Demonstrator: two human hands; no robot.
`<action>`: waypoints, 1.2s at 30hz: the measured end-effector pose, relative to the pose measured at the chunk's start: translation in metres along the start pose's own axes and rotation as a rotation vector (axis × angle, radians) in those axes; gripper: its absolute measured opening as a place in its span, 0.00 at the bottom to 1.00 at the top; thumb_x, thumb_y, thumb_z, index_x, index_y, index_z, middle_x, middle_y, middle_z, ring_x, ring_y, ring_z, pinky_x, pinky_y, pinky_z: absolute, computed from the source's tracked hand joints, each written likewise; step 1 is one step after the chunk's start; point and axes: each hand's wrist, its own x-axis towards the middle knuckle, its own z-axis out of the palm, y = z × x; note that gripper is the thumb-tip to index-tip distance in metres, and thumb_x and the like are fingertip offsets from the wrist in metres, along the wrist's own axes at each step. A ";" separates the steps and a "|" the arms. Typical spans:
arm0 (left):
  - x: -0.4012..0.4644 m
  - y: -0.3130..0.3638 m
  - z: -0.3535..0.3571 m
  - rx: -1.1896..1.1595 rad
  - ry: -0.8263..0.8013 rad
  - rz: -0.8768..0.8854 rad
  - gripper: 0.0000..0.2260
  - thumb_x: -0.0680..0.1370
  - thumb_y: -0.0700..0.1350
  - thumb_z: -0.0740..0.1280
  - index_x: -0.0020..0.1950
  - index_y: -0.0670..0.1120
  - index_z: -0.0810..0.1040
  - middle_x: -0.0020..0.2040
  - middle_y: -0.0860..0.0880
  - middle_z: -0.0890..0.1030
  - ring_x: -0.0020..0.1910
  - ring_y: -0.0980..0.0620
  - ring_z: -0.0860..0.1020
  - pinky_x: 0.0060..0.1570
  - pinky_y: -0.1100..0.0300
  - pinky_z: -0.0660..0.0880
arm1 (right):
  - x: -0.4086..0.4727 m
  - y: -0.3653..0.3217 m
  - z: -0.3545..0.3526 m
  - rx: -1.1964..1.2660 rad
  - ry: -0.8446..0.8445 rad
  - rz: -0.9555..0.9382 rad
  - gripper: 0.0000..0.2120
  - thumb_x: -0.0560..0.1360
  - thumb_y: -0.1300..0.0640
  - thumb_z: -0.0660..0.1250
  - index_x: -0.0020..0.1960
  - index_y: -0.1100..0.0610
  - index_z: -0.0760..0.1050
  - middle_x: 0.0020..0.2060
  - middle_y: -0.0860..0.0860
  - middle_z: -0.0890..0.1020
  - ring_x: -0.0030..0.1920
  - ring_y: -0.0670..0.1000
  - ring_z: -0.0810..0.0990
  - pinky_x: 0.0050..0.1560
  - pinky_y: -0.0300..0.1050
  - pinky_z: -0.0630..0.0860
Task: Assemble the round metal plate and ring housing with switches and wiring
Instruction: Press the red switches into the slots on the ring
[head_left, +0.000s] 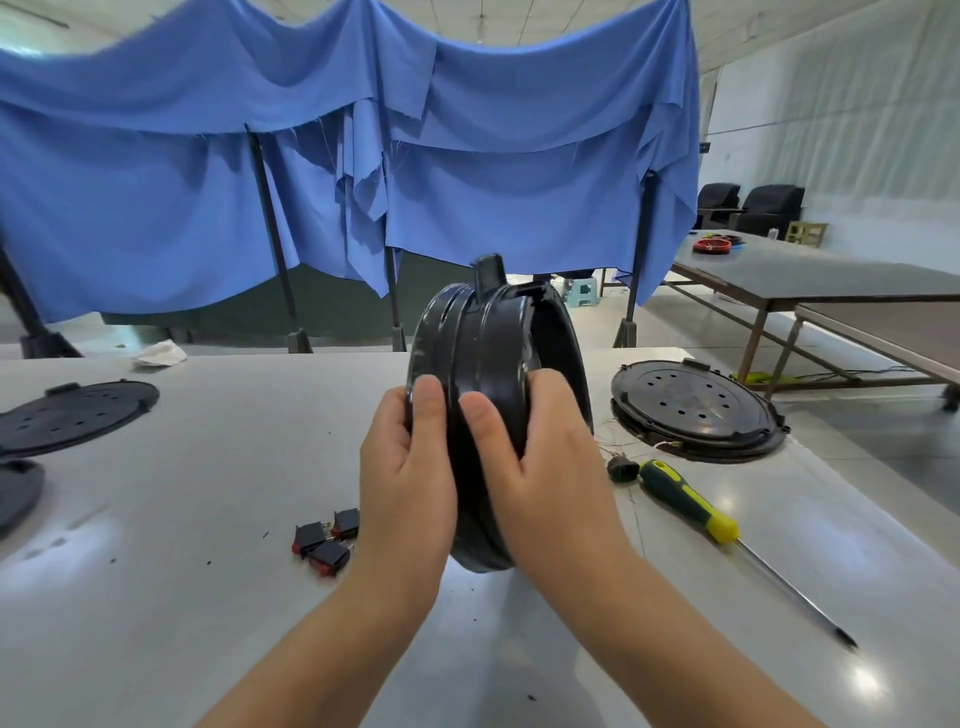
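Both forearms enter low | left hand (402, 467) and right hand (540, 457) grip ring housing (488, 364) on edge above table (208, 597) | switches (324, 543) lie left | advice: keep thumbs opposed, seat rims evenly before pressing.

Single head-worn wide-angle view, looking forward and slightly down over the worktop (208, 467). Close on both hands, left hand (405, 467) and right hand (550, 457), raised mid-frame with forearms entering from the bottom edge. Beyond the far worktop edge, facing a blue cloth (311, 156) backdrop; straight lines bowed toward the frame edges.
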 end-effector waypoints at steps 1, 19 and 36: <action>0.002 0.000 -0.002 0.014 0.024 0.018 0.18 0.82 0.54 0.57 0.45 0.41 0.75 0.36 0.46 0.78 0.35 0.55 0.76 0.34 0.63 0.75 | -0.002 -0.002 0.001 0.002 -0.007 -0.002 0.13 0.76 0.37 0.57 0.44 0.47 0.64 0.39 0.43 0.72 0.39 0.43 0.72 0.38 0.35 0.70; 0.047 -0.011 -0.031 -0.064 0.064 -0.161 0.14 0.78 0.55 0.63 0.39 0.47 0.78 0.35 0.48 0.74 0.34 0.52 0.72 0.35 0.58 0.72 | 0.039 0.086 -0.050 -0.302 -0.165 0.391 0.23 0.76 0.44 0.64 0.66 0.52 0.63 0.54 0.49 0.75 0.52 0.51 0.76 0.51 0.48 0.73; 0.027 -0.014 -0.022 0.707 -0.070 0.427 0.33 0.69 0.59 0.69 0.71 0.50 0.65 0.69 0.52 0.66 0.70 0.54 0.62 0.70 0.58 0.60 | 0.029 0.090 -0.039 -0.328 -0.227 0.553 0.10 0.80 0.59 0.53 0.59 0.60 0.64 0.44 0.61 0.78 0.41 0.60 0.81 0.44 0.56 0.81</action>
